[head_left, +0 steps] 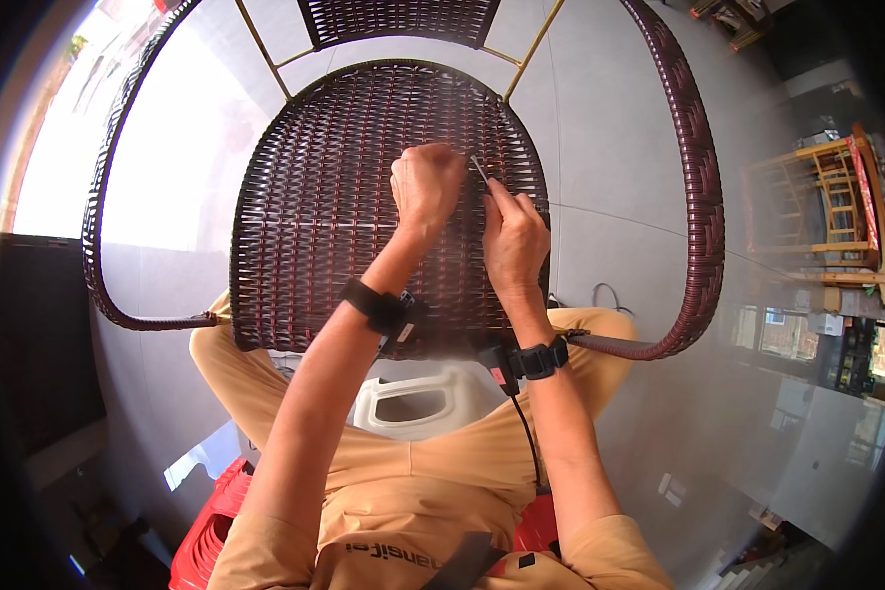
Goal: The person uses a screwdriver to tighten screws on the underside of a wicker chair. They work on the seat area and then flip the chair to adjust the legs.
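A dark brown-red woven wicker chair seat lies in front of me, with my hands over its right half. My left hand is closed in a fist, its fingertips blurred and turned away, so whatever it may hold is hidden. Close beside it, my right hand pinches a slim silvery metal tool between thumb and forefinger. The tool's thin shaft points up and left toward the left hand; its handle is hidden in the palm.
Wicker-wrapped armrests curve around on the left and right. The woven backrest is at the far end, joined by gold-coloured rods. A white plastic container stands between my legs. Wooden furniture frames are at the right.
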{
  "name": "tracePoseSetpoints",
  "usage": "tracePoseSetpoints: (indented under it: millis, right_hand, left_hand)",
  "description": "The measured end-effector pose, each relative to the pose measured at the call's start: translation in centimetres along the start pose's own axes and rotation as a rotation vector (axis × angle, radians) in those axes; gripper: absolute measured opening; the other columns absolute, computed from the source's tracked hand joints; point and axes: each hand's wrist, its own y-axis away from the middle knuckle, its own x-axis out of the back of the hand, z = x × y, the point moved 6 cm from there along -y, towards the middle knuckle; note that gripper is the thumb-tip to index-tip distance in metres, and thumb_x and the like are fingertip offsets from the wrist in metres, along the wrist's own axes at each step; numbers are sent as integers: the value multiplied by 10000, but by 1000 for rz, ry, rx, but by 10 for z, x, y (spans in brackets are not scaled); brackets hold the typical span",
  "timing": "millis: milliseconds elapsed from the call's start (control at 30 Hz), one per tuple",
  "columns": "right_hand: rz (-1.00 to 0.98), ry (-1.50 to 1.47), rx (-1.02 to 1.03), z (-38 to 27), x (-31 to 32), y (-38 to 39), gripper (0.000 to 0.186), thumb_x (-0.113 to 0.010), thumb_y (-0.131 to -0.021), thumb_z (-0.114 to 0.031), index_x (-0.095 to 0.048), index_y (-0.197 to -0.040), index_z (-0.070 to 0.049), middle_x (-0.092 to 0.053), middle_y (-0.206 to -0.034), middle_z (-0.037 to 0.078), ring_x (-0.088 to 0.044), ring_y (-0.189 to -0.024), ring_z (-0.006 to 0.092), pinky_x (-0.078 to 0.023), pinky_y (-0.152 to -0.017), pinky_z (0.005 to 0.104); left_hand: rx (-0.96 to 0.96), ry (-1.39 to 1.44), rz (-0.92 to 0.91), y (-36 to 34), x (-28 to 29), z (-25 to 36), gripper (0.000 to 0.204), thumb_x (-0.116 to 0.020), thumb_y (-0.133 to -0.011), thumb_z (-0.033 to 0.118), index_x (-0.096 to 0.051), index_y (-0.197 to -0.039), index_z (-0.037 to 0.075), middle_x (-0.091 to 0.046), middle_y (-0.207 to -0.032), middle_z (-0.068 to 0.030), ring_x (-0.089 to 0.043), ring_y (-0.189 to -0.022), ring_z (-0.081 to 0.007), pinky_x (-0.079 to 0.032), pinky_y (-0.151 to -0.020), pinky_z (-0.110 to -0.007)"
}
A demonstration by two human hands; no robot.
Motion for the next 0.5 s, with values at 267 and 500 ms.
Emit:
tracePoseSetpoints:
  millis: [267, 500]
  right_hand:
    - [28, -8, 18, 0, 1, 7, 204, -578, -853, -77, -659, -1038, -51, -609, -768, 110, -629, -615, 307, -496, -517, 384]
    - [71, -9, 30, 0, 0, 6, 214, -576, -846, -68, -656, -1044, -61, -594, -755, 96, -612, -573, 295, -482, -483, 375]
  left_hand:
    - [163, -223, 143, 23, 3, 12, 263, -598, -770, 243, -697, -810, 3, -674, -630, -101, -668, -618, -231, -523, -676, -337]
    - [133, -192, 257, 20, 4, 22, 238, -570, -771, 215, -647, -709, -2, -656, -737, -200, -645, -707, -369, -476, -674, -453]
